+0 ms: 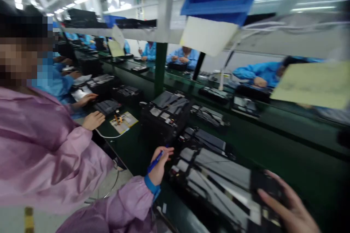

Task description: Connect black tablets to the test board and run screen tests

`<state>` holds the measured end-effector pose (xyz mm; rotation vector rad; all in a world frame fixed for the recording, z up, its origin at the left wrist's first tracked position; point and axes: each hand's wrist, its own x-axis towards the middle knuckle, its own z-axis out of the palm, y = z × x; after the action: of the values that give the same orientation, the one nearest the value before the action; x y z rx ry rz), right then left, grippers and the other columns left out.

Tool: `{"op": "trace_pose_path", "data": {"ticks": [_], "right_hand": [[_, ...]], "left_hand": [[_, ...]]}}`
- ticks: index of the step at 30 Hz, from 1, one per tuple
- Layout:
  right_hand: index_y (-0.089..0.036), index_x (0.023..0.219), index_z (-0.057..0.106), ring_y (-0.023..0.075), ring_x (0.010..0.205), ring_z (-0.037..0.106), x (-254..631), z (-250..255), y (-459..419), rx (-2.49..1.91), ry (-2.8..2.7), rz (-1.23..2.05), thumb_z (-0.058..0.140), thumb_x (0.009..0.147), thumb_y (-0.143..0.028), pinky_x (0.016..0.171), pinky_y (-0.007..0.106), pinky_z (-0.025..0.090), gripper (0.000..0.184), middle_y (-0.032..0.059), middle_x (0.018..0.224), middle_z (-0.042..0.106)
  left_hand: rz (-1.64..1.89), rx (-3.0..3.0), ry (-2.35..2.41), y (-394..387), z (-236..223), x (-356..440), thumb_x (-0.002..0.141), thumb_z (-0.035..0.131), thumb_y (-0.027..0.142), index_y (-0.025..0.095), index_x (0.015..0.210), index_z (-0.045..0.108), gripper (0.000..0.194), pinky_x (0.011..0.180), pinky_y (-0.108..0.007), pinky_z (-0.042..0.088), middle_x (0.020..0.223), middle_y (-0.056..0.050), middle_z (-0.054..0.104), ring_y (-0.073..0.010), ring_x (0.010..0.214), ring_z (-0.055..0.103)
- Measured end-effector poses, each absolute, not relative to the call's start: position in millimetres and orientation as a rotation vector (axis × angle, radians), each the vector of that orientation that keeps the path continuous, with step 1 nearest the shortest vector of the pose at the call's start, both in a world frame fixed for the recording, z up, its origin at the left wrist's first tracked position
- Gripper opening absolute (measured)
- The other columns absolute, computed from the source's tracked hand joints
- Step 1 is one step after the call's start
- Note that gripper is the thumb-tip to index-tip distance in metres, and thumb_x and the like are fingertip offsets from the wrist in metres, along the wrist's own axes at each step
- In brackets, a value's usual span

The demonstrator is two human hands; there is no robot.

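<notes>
The left hand (160,161) comes up from the low middle, out of a shiny pink sleeve (131,198) with a blue band (152,185) at the wrist. It tips up, with its fingers half bent and pointing right, to the near-left corner of the tray. A thin blue pen (155,162) is held in it, on a slant. I cannot tell if the fingertips touch the tray.

The right hand (288,200) comes in from the low right corner. Its thumb and fingers are wide apart and hold the right end of the tray, with the thumb over the top.

The long black plastic tray with flat grey strips (218,185) lies on the dark green bench (295,145), between the two hands. Its long way runs on a slant, from the upper left down to the lower right. The grey strips lie along it the same way. The right end is blurry.

Just behind it is a smaller black tray with grey parts (206,140). Farther back and to the left is a tall black stack of trays (166,116). On the left, a person in a pink coat (43,145) has both hands by a dark tray (108,107), next to a yellow and white sheet (124,122).
</notes>
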<state>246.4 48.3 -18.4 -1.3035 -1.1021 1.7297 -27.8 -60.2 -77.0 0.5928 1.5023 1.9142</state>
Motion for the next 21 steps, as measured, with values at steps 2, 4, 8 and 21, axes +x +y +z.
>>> {"op": "trace_pose_path", "data": {"ticks": [2, 4, 8, 21], "right_hand": [[-0.036, 0.141, 0.036, 0.0262, 0.082, 0.070, 243.0, -32.6, 25.8, -1.423, -1.052, 1.757, 0.083, 0.054, -0.047, 0.060, 0.035, 0.056, 0.099, 0.0084, 0.114, 0.067], [-0.031, 0.143, 0.034, 0.0306, 0.101, 0.065, 237.6, -51.9, 8.5, -1.447, -1.062, 1.691, 0.077, 0.055, -0.056, 0.080, 0.044, 0.055, 0.101, 0.0090, 0.122, 0.063], [-0.018, 0.139, 0.041, 0.0343, 0.132, 0.039, 228.7, -92.8, -18.3, -1.494, -1.454, 1.114, 0.062, 0.067, -0.064, 0.109, 0.051, 0.033, 0.089, 0.0160, 0.141, 0.041], [-0.027, 0.121, 0.061, 0.0429, 0.129, 0.028, 214.2, -114.0, -28.6, -1.387, -2.064, 0.444, 0.063, 0.078, -0.046, 0.099, 0.063, 0.036, 0.047, 0.0125, 0.141, 0.035]], "left_hand": [[1.723, 0.728, 1.577, -63.2, -71.6, -35.6, 0.082, 0.058, 0.046, 0.019, 0.090, 0.055, 0.029, 0.082, -0.033, 0.049, 0.114, -0.012, 0.066, -0.0216, 0.100, 0.063], [1.498, 0.938, 1.654, -65.0, -67.6, -43.5, 0.079, 0.061, 0.041, 0.019, 0.092, 0.056, 0.027, 0.082, -0.034, 0.049, 0.116, -0.011, 0.066, -0.0209, 0.094, 0.063], [1.244, 1.226, 1.858, -67.2, -61.9, -52.8, 0.078, 0.059, 0.035, 0.020, 0.091, 0.056, 0.020, 0.079, -0.032, 0.049, 0.111, -0.008, 0.066, -0.0163, 0.080, 0.062], [0.954, 1.492, 1.952, -56.0, -44.3, -48.8, 0.081, 0.051, 0.036, 0.020, 0.085, 0.052, 0.016, 0.073, -0.028, 0.045, 0.084, -0.001, 0.061, -0.0149, 0.071, 0.057]]}}
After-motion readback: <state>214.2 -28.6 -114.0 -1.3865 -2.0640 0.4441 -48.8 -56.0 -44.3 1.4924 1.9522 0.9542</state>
